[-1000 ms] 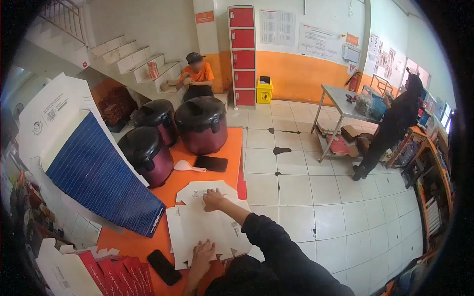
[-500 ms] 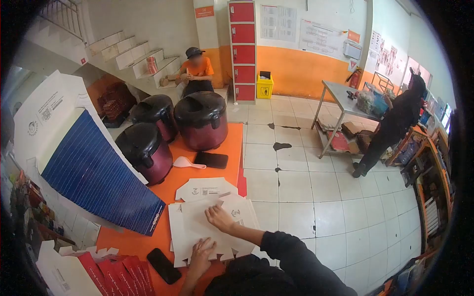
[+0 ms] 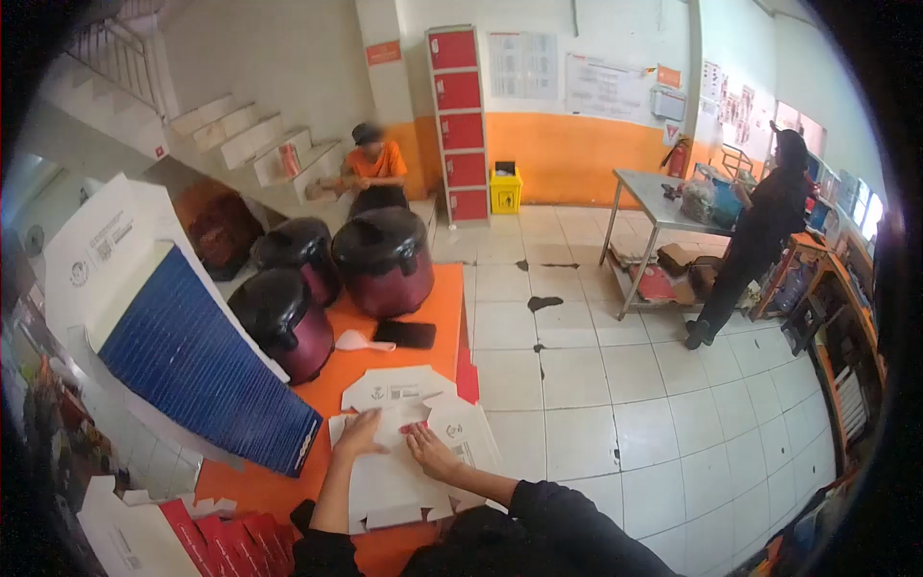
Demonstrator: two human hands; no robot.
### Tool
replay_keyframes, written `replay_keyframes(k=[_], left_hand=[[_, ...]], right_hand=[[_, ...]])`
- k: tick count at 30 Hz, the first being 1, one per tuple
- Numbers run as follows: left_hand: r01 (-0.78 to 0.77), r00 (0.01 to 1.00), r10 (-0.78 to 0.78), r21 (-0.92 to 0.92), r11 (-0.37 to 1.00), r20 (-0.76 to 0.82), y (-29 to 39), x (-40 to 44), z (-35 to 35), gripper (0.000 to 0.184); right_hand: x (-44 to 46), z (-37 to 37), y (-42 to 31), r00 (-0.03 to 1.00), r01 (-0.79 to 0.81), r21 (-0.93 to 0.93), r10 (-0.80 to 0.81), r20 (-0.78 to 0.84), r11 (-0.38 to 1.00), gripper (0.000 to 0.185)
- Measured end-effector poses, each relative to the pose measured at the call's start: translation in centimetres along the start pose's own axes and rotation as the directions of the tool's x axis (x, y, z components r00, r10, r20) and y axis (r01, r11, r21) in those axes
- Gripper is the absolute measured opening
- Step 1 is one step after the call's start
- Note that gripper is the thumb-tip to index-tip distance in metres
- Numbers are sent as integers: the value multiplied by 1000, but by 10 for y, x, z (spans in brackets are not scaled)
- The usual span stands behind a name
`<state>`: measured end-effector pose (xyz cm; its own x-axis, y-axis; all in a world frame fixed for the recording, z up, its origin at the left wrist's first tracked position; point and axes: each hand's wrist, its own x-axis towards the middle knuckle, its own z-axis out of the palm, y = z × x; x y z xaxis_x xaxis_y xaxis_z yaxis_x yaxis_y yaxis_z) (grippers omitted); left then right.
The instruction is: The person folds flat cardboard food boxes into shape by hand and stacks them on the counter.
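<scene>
A white flat-cut cardboard box [image 3: 385, 495] with notched edges and printed flaps lies on the orange table before me. My left hand [image 3: 359, 435] rests on its upper left part, thumb apart from the fingers. On the box's upper right, my right hand [image 3: 433, 454] has its fingers bent against a cardboard flap [image 3: 409, 412], where a small red patch shows. The fingertips are partly hidden there. More white cardboard with printed marks sticks out beyond the far side.
A tall stack of blue-sided boxes [image 3: 207, 356] leans at left, with red-sided boxes [image 3: 226, 543] below. Beyond are dark rice cookers [image 3: 385, 274], a pink scoop [image 3: 358, 342] and a phone [image 3: 406, 335]. One person sits by the stairs; another stands at a metal table [image 3: 663, 197].
My left hand has moved from the near edge up to the box's upper left. My right hand has shifted slightly nearer, and a red patch now shows by its fingers. The view has tilted up.
</scene>
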<state>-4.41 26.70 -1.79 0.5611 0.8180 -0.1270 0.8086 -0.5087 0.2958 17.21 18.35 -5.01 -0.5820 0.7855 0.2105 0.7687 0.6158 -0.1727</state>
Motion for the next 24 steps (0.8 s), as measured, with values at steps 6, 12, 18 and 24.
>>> replay_keyframes(k=[6, 12, 18, 24], left_hand=[[129, 986, -150, 224, 966, 78, 26, 12, -18, 116], [52, 985, -89, 237, 970, 147, -12, 37, 1, 126], [41, 948, -132, 299, 953, 290, 4, 46, -18, 130], [70, 958, -153, 320, 945, 243, 2, 43, -14, 133]], right_hand=[[32, -19, 27, 989, -42, 207, 70, -128, 977, 46], [69, -20, 40, 957, -289, 283, 277, 82, 915, 47], [41, 1, 17, 973, -149, -150, 118, -198, 977, 54], [28, -26, 5, 950, -181, -238, 107, -293, 954, 59]])
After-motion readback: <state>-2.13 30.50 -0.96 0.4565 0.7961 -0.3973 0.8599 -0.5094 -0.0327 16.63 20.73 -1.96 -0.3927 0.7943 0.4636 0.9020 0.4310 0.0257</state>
